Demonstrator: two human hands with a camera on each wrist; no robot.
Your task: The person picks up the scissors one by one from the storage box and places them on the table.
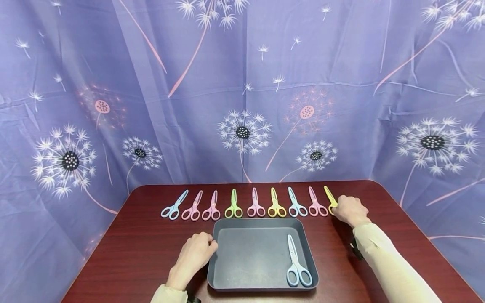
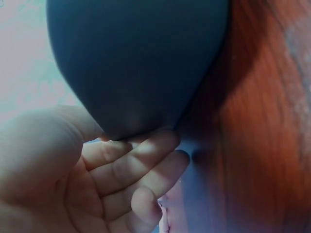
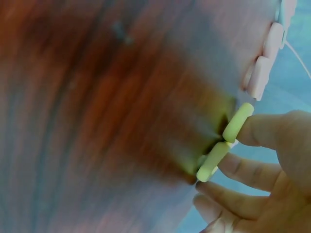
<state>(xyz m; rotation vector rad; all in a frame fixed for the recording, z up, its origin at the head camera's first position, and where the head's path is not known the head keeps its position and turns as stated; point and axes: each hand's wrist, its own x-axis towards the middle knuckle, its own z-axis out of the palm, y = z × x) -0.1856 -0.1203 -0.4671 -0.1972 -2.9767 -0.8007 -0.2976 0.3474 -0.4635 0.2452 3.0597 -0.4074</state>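
My right hand [image 1: 351,209] reaches to the right end of a row of scissors. Its thumb and fingers pinch the handles of the yellow scissors [image 1: 330,196]; in the right wrist view those handle loops [image 3: 237,124] stand between thumb and fingers, blades hidden. My left hand [image 1: 195,253] grips the left wall of a dark grey tray [image 1: 261,223]. Seen from the left wrist, the thumb is at one side of the tray's corner and curled fingers [image 2: 141,165] at the other. Light blue scissors [image 1: 297,269] lie inside the tray at its right, blades pointing away.
Behind the tray runs the row of scissors: blue [image 1: 175,206], pink [image 1: 193,207], green [image 1: 233,205], another yellow pair [image 1: 275,205] and more, handles toward me. The dark red table [image 1: 132,248] ends at a purple dandelion-print curtain [image 1: 197,139].
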